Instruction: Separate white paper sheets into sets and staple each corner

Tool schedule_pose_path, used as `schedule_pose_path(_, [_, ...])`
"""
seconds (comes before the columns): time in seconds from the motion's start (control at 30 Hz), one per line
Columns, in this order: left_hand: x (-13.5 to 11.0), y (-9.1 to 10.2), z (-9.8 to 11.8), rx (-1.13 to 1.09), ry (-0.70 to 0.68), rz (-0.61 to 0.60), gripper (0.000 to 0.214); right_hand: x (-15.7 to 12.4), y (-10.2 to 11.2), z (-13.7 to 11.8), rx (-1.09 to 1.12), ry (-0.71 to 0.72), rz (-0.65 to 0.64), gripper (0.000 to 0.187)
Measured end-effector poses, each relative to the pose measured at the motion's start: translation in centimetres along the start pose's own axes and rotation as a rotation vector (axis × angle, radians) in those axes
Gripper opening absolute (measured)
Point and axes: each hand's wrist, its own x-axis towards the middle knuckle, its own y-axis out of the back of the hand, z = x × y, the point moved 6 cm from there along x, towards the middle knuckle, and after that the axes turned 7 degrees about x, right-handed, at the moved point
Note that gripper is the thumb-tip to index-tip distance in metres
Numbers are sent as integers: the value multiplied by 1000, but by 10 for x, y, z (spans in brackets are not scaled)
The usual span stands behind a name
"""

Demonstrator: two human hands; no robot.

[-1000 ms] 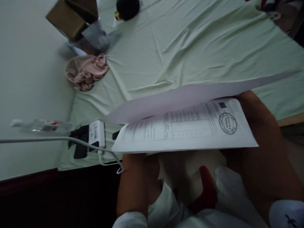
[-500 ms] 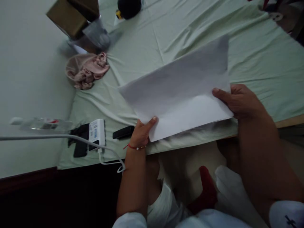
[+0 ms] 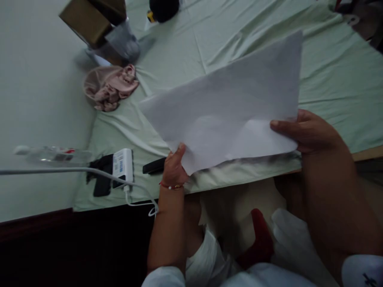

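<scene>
A white sheet of paper (image 3: 224, 103) spans the space between my two hands, tilted up over the bed's edge. My left hand (image 3: 175, 167) is closed on its lower left corner, thumb on top and the other fingers mostly hidden beneath. At the right side my right hand (image 3: 311, 129) pinches the paper, its thumb lying across the front face. The near edge bows a little between the hands. A slim black object (image 3: 153, 166) lies just left of my left hand.
Pale green sheet (image 3: 329, 83) covers the bed. On the left are a white power strip (image 3: 123, 167), a grey cable (image 3: 89, 171), a clear bottle (image 3: 56, 155) and a crumpled pink cloth (image 3: 116, 85). A cardboard box (image 3: 86, 24) and a black round object (image 3: 164, 8) stand farther back.
The paper is stretched wider and its far right corner sits higher. My left hand has shifted slightly left, my right slightly right and down. The near edge is now more bowed.
</scene>
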Motion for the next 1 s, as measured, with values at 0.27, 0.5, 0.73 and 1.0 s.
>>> schedule_pose_path(0.27, [-2, -12, 4, -27, 41, -84, 52, 5, -4, 2, 35, -51, 50, 36])
schedule_pose_path(0.5, [0, -18, 1, 60, -4, -17, 51, 7, -1, 2, -20, -1, 68, 36])
schedule_pose_path(0.73, [2, -2, 1, 80, -5, 29, 46, 10, 4, 3, -212, -27, -60, 33])
schedule_pose_path(1.0, [3, 6, -2, 150, -43, 99, 49, 5, 2, 0, -183, 21, -168, 26])
